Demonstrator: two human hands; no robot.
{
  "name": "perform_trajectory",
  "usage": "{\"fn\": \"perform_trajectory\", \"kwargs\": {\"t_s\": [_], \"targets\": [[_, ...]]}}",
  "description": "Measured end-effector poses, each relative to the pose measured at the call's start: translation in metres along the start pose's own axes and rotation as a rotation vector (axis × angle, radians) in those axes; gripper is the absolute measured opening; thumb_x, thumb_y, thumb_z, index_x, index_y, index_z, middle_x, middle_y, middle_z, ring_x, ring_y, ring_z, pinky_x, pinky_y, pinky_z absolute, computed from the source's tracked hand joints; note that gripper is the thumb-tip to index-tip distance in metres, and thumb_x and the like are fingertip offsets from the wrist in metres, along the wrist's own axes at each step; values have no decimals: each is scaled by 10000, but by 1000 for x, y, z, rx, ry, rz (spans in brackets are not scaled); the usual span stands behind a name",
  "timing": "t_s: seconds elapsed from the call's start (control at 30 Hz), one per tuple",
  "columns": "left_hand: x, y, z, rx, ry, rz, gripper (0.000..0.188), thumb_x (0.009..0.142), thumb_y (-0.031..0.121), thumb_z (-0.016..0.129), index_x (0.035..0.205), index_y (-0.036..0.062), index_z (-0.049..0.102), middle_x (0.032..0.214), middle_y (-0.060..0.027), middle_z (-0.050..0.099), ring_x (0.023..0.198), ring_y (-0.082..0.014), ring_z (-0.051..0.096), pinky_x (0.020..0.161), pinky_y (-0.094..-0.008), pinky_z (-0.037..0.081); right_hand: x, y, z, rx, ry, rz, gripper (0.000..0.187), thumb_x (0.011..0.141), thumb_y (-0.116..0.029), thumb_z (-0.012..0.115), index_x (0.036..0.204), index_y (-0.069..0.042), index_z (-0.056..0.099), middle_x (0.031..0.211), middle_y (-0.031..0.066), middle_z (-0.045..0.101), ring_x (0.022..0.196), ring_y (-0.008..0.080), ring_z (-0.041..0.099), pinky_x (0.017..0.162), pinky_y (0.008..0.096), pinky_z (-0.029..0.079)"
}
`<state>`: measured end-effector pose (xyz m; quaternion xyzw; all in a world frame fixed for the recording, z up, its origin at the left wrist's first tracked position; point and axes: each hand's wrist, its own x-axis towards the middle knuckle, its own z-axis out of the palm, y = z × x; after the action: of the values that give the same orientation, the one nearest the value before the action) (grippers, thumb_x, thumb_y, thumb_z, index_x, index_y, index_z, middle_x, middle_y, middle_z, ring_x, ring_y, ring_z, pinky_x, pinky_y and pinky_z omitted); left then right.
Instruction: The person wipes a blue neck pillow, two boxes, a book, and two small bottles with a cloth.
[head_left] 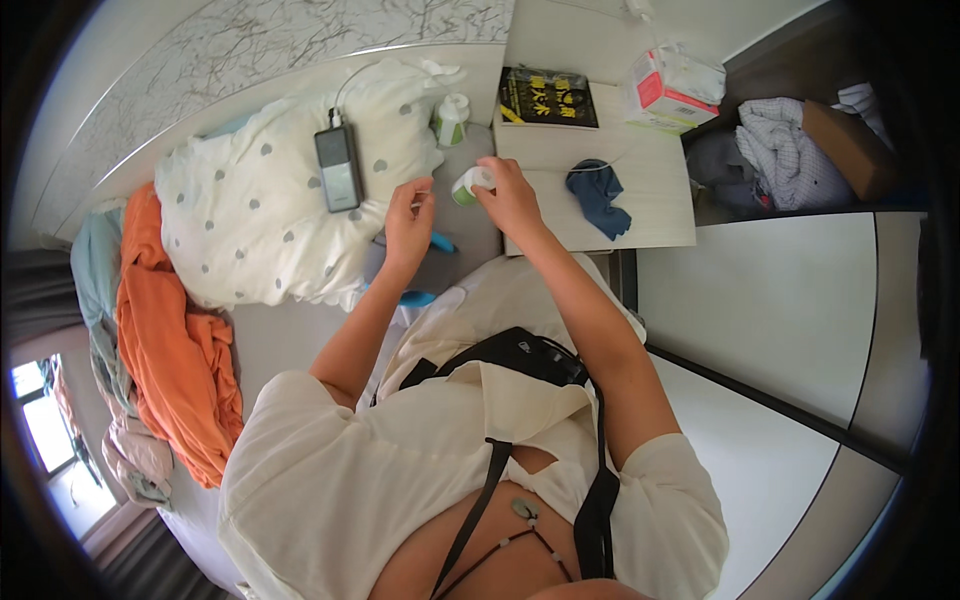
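1. The right hand (510, 195) has its fingers closed around a small white cylindrical container with a green band (470, 185), held above the bed's far edge, just left of the pale bedside surface (655, 205).
2. The container lies tilted, its long axis running roughly left to right, one end pointing left toward the left hand (408, 222).
3. The left hand's fingers pinch something thin and white; what it is cannot be told.
4. A dark power bank (338, 167) lies on the dotted white pillow (250, 220) further left.
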<state>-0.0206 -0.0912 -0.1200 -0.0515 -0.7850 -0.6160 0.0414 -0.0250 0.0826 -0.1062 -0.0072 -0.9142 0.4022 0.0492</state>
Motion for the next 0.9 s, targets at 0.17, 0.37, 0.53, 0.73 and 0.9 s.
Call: {"fn": "perform_trajectory", "kwargs": {"t_s": [0.17, 0.37, 0.53, 0.73, 0.9], "targets": [[59, -6, 26, 317, -45, 139, 425, 762, -15, 525, 1178, 38, 452, 1156, -178, 457, 953, -318, 527, 768, -355, 471, -11, 14, -51, 36, 130, 38, 396, 702, -157, 672, 1060, -87, 519, 1010, 115, 519, 842, 267, 579, 706, 345, 477], [111, -10, 53, 624, -105, 239, 549, 748, -10, 535, 1264, 78, 370, 1288, -148, 377, 1072, -366, 473, 825, -404, 450, -38, 48, -115, 80, 261, 189, 371, 669, -133, 677, 1018, -55, 581, 981, 130, 542, 818, 247, 582, 710, 308, 484], [131, -9, 60, 687, -212, 197, 559, 745, 67, 596, 1258, 139, 387, 1242, -156, 392, 1011, -365, 508, 771, -438, 461, -55, 74, -138, 110, 389, 274, 400, 662, -122, 686, 1043, -52, 586, 983, 129, 538, 820, 229, 585, 694, 302, 493], [135, -3, 59, 654, -165, 170, 540, 717, 174, 666, 1197, 91, 432, 1152, -175, 434, 966, -377, 514, 756, -436, 455, -46, 76, -138, 185, 428, 323, 391, 676, -118, 693, 1045, -47, 588, 991, 114, 532, 815, 202, 582, 693, 287, 491], [129, -11, 52, 605, -143, 232, 496, 692, 183, 676, 1120, 70, 453, 1054, -172, 470, 915, -377, 530, 717, -426, 458, -24, 56, -135, 235, 410, 255, 377, 708, -79, 687, 1064, -38, 570, 1023, 81, 521, 824, 155, 572, 684, 262, 484]]}}
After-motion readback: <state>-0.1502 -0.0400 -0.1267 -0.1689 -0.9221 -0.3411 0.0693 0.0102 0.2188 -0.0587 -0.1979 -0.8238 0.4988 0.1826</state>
